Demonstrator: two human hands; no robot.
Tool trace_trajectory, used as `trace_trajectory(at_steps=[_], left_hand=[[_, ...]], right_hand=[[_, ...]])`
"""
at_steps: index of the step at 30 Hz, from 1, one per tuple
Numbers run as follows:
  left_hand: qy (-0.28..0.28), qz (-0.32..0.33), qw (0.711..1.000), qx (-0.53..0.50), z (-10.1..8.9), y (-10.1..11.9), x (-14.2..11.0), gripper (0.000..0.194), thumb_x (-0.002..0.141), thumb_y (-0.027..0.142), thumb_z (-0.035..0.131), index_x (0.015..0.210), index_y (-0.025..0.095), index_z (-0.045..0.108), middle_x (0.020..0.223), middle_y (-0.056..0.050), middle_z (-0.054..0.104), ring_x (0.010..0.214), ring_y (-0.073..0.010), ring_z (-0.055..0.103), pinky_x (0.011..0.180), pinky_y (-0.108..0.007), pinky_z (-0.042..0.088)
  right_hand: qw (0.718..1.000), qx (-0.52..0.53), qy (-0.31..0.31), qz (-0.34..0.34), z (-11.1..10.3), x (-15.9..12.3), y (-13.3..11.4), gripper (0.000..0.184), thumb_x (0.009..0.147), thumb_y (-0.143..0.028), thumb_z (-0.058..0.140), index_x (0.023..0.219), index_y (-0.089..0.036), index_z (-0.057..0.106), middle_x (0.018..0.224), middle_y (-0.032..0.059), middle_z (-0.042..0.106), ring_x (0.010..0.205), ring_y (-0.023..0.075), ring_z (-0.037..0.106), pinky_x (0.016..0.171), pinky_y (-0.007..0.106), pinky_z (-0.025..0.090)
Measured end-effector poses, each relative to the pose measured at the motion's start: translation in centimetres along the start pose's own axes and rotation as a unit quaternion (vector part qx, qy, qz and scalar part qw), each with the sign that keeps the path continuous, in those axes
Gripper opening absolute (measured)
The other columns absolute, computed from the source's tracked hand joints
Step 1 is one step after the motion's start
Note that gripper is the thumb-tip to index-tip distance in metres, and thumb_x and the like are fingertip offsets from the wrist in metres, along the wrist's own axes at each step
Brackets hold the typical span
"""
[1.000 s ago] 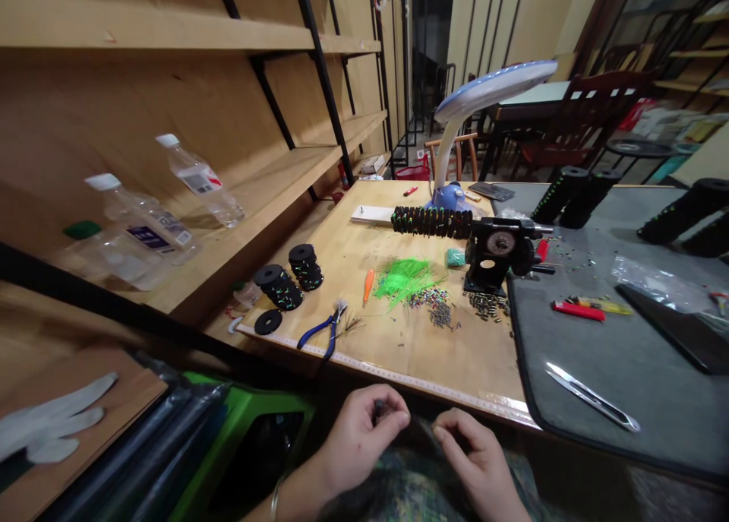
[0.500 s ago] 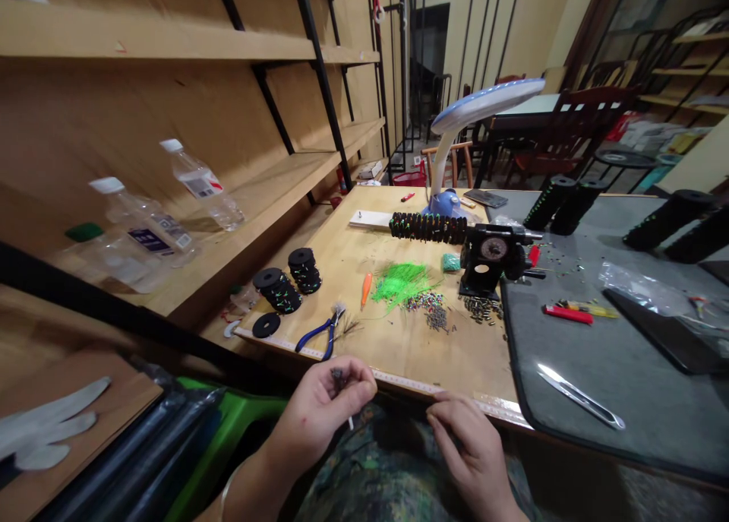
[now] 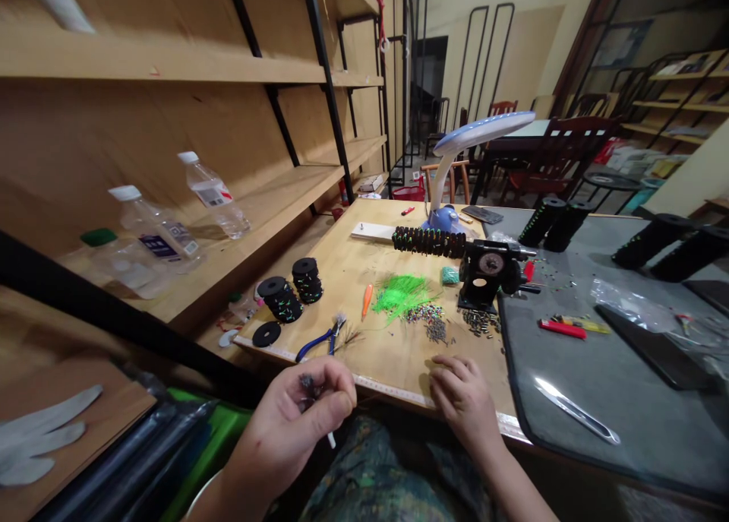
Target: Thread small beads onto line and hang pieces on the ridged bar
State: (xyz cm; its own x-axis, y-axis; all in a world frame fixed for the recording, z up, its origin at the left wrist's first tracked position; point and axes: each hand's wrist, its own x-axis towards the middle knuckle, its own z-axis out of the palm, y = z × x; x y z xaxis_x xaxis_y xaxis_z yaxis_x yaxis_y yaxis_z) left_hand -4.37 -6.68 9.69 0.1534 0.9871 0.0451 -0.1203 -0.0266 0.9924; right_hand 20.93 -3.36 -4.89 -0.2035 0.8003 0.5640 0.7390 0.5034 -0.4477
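My left hand (image 3: 290,423) is raised over the board's front edge, pinching a small dark beaded piece (image 3: 308,386) with a thin white stick (image 3: 331,440) poking out below. My right hand (image 3: 459,397) rests on the wooden board (image 3: 392,355) with curled fingers, nearest to scattered metal beads (image 3: 433,326) and dark metal tubes (image 3: 481,321). Nothing shows in it. Bright green fibres (image 3: 402,295) lie farther on, and blue-handled pliers (image 3: 322,343) lie ahead of my left hand.
A clamped hand-crank device (image 3: 490,275) holds a long black bristled roll (image 3: 428,242). Black coils (image 3: 279,298) stand at the board's left. A grey mat (image 3: 598,378) to the right carries a red lighter (image 3: 561,328) and a steel blade (image 3: 575,412). Shelves (image 3: 171,66) rise at left.
My hands have moved apart. The left has risen and turned its palm toward me, showing the white stick; the right has moved forward onto the board. The view has tilted slightly.
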Motion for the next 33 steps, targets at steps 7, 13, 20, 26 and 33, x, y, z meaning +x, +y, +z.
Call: trace_trajectory(at_steps=[7,13,20,26,33], left_hand=[[-0.004,0.026,0.999,-0.020,0.8,2.3,0.2,0.029,0.073,0.041,0.075,0.066,0.016,0.064,0.056,0.003,0.045,0.052,-0.0084,0.034,0.050,-0.021,0.028],[-0.050,-0.013,0.994,0.093,1.7,2.1,0.7,0.025,0.080,0.038,0.067,0.070,0.016,0.062,0.058,0.003,0.044,0.055,-0.0093,0.037,0.051,-0.021,0.030],[-0.154,-0.017,0.962,0.225,4.2,0.5,0.7,0.017,0.082,0.025,0.057,0.069,0.014,0.059,0.058,0.002,0.046,0.054,-0.0096,0.040,0.051,-0.021,0.032],[-0.171,0.065,0.933,0.309,4.6,-2.0,0.0,0.010,0.083,0.018,0.055,0.076,0.015,0.062,0.068,-0.001,0.056,0.059,-0.0108,0.049,0.054,-0.020,0.035],[-0.148,-0.013,0.940,0.308,4.3,-3.8,0.7,0.014,0.084,0.022,0.055,0.075,0.015,0.063,0.065,0.000,0.053,0.061,-0.0121,0.047,0.057,-0.022,0.034]], right_hand=[[0.999,-0.028,0.039,0.007,-0.2,1.2,0.2,0.021,0.089,-0.021,0.053,0.081,-0.021,0.072,0.099,0.0127,0.068,0.085,0.0254,0.058,0.069,0.037,0.052],[1.000,-0.006,0.027,-0.003,-0.8,1.3,0.9,0.024,0.084,-0.012,0.049,0.095,-0.022,0.068,0.113,0.0129,0.066,0.095,0.0261,0.062,0.076,0.039,0.054],[0.988,0.125,0.059,0.069,-5.5,-0.4,-3.1,0.026,0.087,-0.014,0.053,0.109,-0.024,0.062,0.098,0.0095,0.071,0.090,0.0250,0.064,0.073,0.034,0.054],[0.907,0.384,-0.057,0.165,-6.4,-1.7,-8.4,0.039,0.085,-0.030,0.063,0.124,-0.029,0.058,0.113,0.0100,0.070,0.087,0.0232,0.069,0.078,0.032,0.055],[0.833,0.451,-0.164,0.275,-3.2,-2.3,-8.1,0.035,0.089,-0.051,0.052,0.075,-0.019,0.057,0.052,-0.0053,0.047,0.047,0.0102,0.042,0.047,0.021,0.035]])
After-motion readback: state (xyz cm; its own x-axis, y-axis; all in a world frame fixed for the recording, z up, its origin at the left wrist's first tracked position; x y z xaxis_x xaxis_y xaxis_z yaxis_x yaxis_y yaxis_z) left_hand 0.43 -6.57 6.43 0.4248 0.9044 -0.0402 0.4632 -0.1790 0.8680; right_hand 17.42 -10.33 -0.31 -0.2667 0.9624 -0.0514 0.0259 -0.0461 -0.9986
